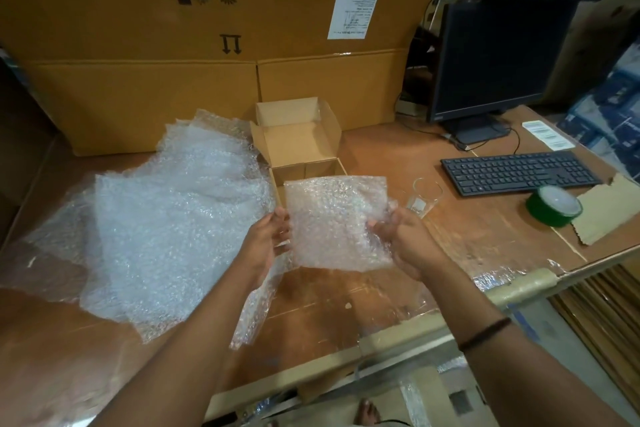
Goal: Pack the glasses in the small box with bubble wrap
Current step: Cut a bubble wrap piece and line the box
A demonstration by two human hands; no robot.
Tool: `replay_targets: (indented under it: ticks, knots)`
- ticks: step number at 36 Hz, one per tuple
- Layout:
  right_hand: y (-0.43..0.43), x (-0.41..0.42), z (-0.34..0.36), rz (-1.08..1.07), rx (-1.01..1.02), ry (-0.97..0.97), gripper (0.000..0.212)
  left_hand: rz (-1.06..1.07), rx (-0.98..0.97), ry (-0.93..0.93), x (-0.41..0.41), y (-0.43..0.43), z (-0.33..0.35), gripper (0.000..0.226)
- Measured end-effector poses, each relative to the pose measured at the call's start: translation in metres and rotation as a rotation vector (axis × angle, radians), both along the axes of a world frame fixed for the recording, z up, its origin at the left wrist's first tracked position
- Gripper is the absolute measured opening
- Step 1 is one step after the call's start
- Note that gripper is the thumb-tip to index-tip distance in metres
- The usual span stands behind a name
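Glass (426, 196) stood unwrapped at two o'clock of the bubble wrap (337, 222) pinched by left grip (268, 239) and right grip (401, 236); a swing might topple it.

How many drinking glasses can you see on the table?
1: a clear glass stands right of the small box, just beyond the right hand. Others could be hidden inside the box.
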State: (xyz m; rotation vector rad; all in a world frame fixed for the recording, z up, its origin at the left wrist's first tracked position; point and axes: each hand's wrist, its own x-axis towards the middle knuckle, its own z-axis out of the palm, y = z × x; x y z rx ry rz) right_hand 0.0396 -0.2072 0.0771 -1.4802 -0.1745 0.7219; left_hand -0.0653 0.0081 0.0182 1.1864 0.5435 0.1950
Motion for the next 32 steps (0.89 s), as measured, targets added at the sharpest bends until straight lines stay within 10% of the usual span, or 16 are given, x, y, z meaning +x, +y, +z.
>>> replay_targets:
  ticks: [6,13,32]
  knots:
    - [0.033,0.037,0.005,0.012,-0.077,0.014,0.036,0.274,0.172,0.079,0.026,0.014,0.023,0.027]
    - [0.081,0.081,0.002,-0.007,-0.522,-0.561,0.067,0.385,0.631,0.147,0.060,0.029,0.025,0.039]
    - [0.118,0.163,-0.011,0.865,-0.948,-0.902,0.061,-0.080,1.485,0.479,0.114,0.060,0.007,0.025]
